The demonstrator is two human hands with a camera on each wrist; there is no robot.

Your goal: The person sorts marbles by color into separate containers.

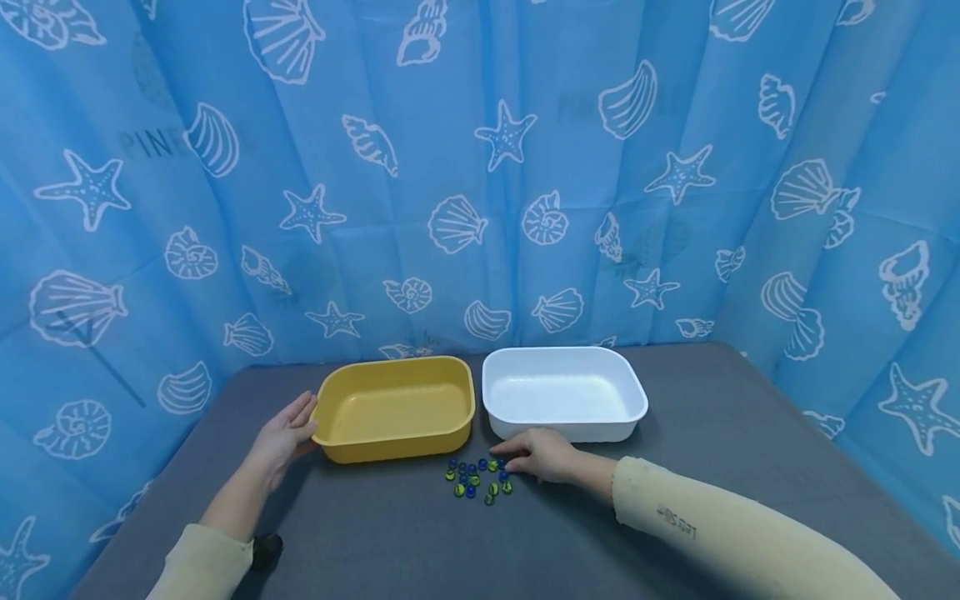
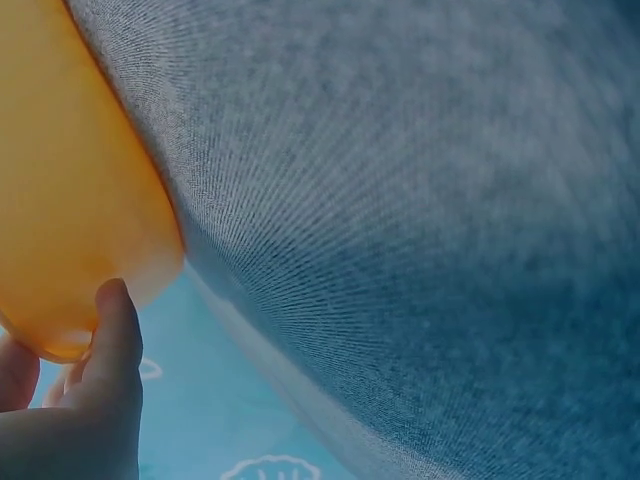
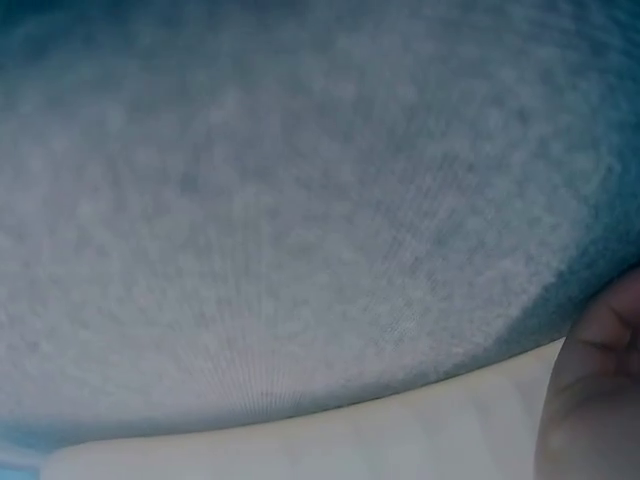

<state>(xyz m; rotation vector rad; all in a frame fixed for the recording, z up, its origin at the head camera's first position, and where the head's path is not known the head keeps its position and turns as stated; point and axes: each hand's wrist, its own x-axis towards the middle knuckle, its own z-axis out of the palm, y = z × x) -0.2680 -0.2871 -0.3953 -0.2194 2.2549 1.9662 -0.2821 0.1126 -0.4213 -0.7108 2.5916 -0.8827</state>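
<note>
Several small glass marbles, blue and yellow-green, lie in a loose cluster (image 1: pixel 473 481) on the grey cloth. My right hand (image 1: pixel 546 456) reaches in from the right, index finger and thumb apart at the cluster's right edge, beside a blue marble. In the right wrist view only part of this hand (image 3: pixel 598 385) shows, and the marbles are out of sight. My left hand (image 1: pixel 279 437) touches the left end of a yellow basin (image 1: pixel 401 448), thumb and fingers laid against its outer wall. The left wrist view shows the thumb against the basin's rounded corner.
A white basin (image 1: pixel 570 432) stands right of the yellow one, just behind my right hand. Both basins have bare insides. A grey cloth (image 1: pixel 420 550) covers the table. Behind hangs a blue curtain (image 1: pixel 465 167) with shell prints. A small dark object (image 1: pixel 267 552) lies by the left sleeve.
</note>
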